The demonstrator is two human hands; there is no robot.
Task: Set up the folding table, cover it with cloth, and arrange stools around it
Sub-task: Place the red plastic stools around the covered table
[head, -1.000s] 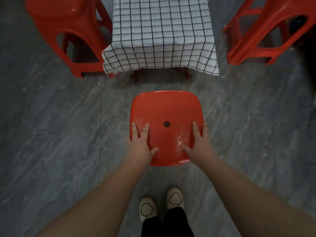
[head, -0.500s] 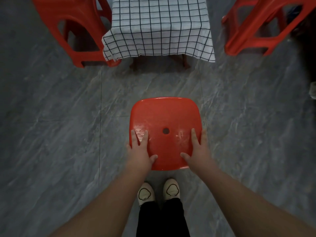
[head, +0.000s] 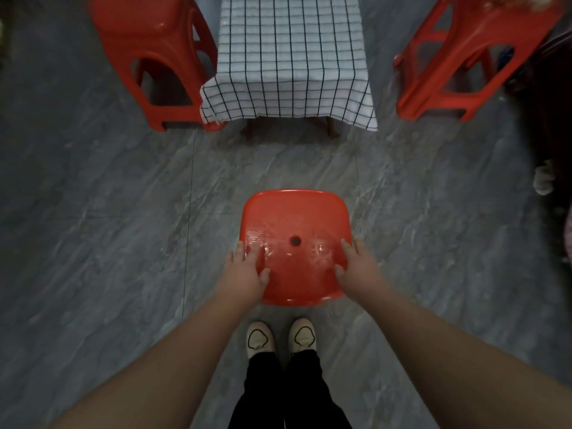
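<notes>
Head | left hand (head: 246,274), right hand (head: 357,269) flat on stool (head: 294,215) — its legs hidden

Grey tile floor (head: 93,243); pale shoes (head: 260,339)

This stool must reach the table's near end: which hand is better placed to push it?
Left, slightly: the left hand lies further onto the seat of the red plastic stool; the right hand touches only its edge. Using both looks steadier.
</notes>
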